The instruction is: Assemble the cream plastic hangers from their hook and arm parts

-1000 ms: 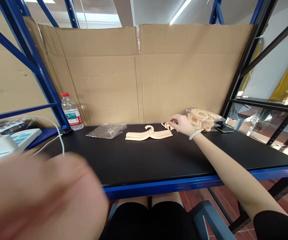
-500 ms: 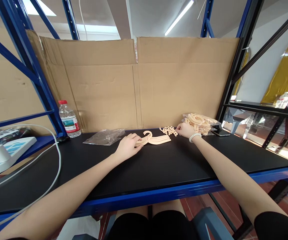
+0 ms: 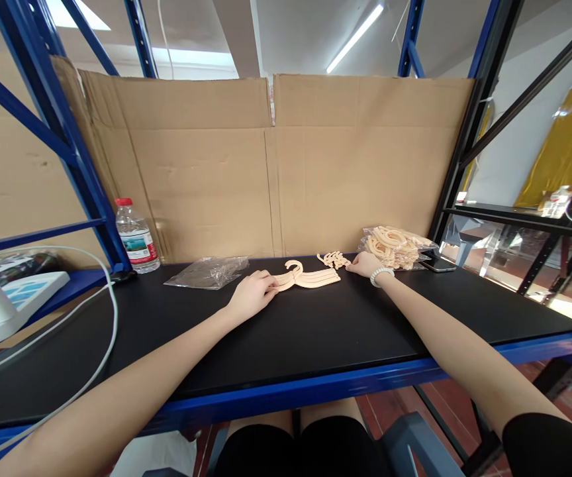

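L hand [image 3: 252,296]: fingers curled over L end of beige hangers [image 3: 316,279], flat on black table [image 3: 316,338]; grip unclear. R hand [image 3: 364,264]: fingertips nearly together at small beige pcs [image 3: 332,259], hold unclear. Pcs lie loose, unattached; bagged beige parts [image 3: 390,245] nearby.

The hands [image 3: 253,295] touch the beige hanger stack [image 3: 308,278] and small beige pieces [image 3: 333,260] on the black tabletop [image 3: 316,331].

A tube light [image 3: 354,38] overhead lit the scene brightly; the picture was sharp, with wide-angle distortion stretching the edges.
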`<state>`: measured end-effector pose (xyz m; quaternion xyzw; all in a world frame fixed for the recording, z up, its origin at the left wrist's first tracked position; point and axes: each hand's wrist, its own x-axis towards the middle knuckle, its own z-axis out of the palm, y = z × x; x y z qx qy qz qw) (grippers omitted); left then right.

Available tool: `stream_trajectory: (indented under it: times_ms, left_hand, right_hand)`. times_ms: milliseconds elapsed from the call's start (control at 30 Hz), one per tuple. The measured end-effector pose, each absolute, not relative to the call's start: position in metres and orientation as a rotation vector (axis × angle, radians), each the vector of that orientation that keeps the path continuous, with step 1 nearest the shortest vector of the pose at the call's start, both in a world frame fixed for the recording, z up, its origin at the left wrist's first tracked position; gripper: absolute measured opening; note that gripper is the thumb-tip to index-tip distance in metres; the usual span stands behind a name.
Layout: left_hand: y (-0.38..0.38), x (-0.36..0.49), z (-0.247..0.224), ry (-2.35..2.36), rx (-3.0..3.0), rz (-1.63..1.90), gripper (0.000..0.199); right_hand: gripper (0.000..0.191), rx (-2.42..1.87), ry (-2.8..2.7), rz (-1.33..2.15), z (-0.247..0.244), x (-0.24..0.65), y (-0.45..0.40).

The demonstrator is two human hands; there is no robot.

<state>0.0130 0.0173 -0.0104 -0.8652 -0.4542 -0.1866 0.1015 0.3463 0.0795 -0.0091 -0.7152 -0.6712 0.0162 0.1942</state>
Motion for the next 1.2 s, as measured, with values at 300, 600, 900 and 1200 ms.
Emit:
stream_trajectory:
  times_ms: [300, 600, 900, 1200]
  left_hand:
    - [0.025, 0.010, -0.020, -1.328, -2.644, -0.760, 0.008]
    - [0.020, 0.010, -0.015, -1.430, -2.649, -0.924, 0.006]
    - [0.021, 0.010, -0.018, -1.366, -2.681, -1.065, 0.012]
    - [0.024, 0.010, -0.020, -1.322, -2.716, -1.098, 0.011]
  right_hand:
    - [0.025, -2.062, -1.657, 0.271, -0.010, 0.349, 0.086]
    - [0.008, -1.804, -1.467, 0.390, -0.009, 0.351, 0.075]
    - [0.011, -1.591, -1.330, 0.160, 0.010, 0.348, 0.063]
    - [0.010, -1.278, -1.346, 0.850, 0.014, 0.311, 0.041]
